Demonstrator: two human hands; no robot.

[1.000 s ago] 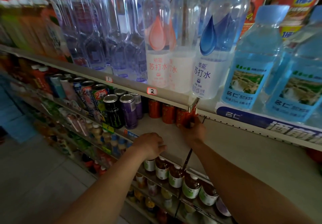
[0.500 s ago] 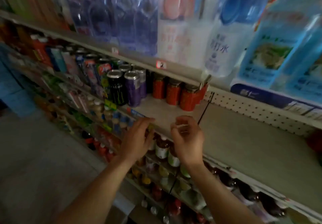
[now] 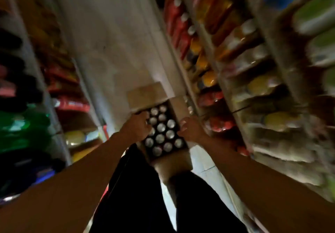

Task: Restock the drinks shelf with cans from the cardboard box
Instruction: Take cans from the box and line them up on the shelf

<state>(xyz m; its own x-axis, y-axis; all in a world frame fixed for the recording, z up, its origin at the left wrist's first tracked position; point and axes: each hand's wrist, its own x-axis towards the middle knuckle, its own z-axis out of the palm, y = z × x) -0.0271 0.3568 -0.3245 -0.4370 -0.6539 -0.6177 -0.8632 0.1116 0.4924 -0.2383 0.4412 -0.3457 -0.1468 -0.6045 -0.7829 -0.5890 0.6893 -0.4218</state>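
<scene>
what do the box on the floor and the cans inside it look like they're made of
Box: looks like plain brown cardboard, matte, with folded-open flaps. Cans: probably metal, likely aluminium; their round silver tops shine against the dark inside. Motion blur hides finer detail.

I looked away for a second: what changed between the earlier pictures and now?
The view swung from the shelf down to the open brown cardboard box of silver-topped cans on the floor. Both hands left the shelf: left hand reaches among cans, right hand at the box's edge. Neither plainly grips anything.
</scene>
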